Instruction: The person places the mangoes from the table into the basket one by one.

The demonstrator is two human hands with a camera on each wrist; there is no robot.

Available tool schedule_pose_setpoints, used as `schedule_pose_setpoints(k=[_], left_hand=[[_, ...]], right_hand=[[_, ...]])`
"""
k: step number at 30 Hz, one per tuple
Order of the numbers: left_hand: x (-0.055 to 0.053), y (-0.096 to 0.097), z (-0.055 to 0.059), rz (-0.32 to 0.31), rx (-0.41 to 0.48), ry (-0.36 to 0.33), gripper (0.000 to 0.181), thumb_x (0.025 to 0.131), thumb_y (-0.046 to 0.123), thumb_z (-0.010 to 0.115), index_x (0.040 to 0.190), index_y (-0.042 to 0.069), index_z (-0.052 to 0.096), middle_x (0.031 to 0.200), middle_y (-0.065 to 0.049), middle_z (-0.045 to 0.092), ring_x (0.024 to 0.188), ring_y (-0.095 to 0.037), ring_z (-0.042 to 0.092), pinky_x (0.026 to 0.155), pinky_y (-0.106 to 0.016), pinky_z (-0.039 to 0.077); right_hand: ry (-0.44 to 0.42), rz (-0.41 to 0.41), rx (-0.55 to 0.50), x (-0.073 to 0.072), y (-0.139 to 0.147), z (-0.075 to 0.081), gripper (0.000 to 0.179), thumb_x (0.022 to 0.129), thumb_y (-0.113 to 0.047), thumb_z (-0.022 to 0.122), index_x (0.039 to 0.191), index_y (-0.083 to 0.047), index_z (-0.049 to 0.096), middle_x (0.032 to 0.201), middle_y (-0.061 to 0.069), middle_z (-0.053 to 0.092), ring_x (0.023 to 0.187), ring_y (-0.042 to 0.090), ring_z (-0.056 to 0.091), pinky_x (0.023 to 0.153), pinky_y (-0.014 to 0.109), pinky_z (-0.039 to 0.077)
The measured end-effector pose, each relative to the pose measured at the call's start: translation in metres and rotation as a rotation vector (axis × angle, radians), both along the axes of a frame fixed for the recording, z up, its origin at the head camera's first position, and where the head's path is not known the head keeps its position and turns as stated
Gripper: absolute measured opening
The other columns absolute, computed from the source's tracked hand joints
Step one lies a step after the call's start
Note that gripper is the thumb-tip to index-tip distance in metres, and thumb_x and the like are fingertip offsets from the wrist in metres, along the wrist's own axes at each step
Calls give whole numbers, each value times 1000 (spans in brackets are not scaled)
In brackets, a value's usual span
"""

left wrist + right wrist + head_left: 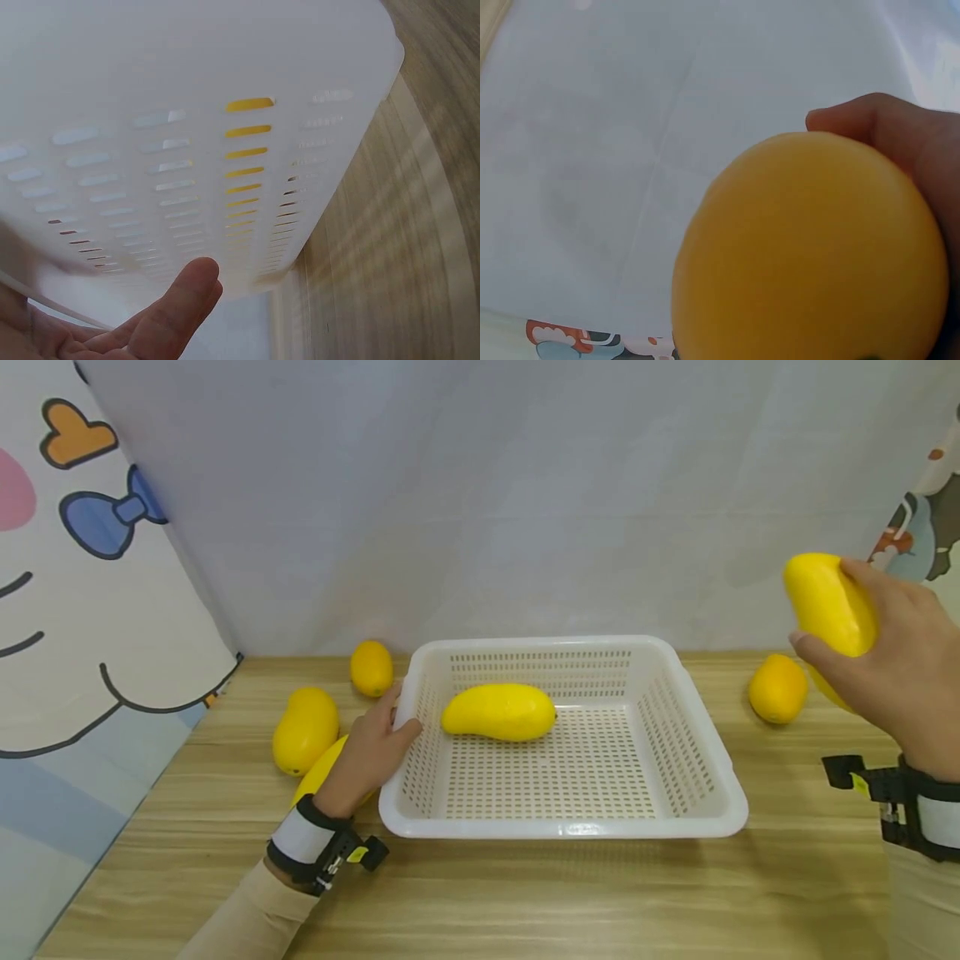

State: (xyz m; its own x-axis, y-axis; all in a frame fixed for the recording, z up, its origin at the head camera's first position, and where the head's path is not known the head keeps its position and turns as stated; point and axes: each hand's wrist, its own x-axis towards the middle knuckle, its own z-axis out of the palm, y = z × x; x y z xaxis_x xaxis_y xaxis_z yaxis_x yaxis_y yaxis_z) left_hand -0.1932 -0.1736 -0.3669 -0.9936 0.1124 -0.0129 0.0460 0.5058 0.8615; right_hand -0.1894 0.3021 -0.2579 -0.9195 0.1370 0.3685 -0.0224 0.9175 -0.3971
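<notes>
A white plastic basket (pixel 570 828) with slotted walls sits on the wooden table, and one yellow mango (pixel 498 712) lies inside it toward the left. My left hand (pixel 371 752) grips the basket's left rim, thumb over the edge and fingers along the outer wall, as the left wrist view also shows. At the far right my right hand (pixel 911 656) holds another mango (pixel 828 602) up above the table, between thumb and fingers. That held mango (pixel 810 247) fills much of the right wrist view.
Left of the basket are a lemon (pixel 371 668), a mango (pixel 306 731) and another yellow fruit (pixel 318 772) partly hidden by my left hand. A second lemon (pixel 778 689) lies on the right, with part of a yellow fruit (pixel 827 691) beside it. A pale wall cloth (pixel 525 510) hangs behind.
</notes>
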Motion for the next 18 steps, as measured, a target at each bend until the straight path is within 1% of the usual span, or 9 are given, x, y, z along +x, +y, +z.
schedule_pose_setpoints(k=[6,13,18], left_hand=[[0,-1,-1,5,15,-11,60,102,17,49,158,13,27,112,-23,69,75,-25,73,59,-38,61],[0,-1,-2,6,16,-17,60,103,17,49,159,15,26,114,-22,68,78,-25,73,60,-38,62],[0,0,-1,1,18,-19,60,103,17,49,158,15,26,115,-22,68,79,-26,73,61,-38,62]], right_hand=[[19,18,0,5,-8,3,84,95,-33,63,162,-7,19,150,38,30,101,53,39,63,53,40],[27,57,-7,14,-25,6,83,95,-29,64,162,-11,20,156,34,27,105,54,41,73,66,44],[34,109,-8,19,-35,9,82,94,-28,67,162,-12,23,157,31,28,108,54,41,77,69,44]])
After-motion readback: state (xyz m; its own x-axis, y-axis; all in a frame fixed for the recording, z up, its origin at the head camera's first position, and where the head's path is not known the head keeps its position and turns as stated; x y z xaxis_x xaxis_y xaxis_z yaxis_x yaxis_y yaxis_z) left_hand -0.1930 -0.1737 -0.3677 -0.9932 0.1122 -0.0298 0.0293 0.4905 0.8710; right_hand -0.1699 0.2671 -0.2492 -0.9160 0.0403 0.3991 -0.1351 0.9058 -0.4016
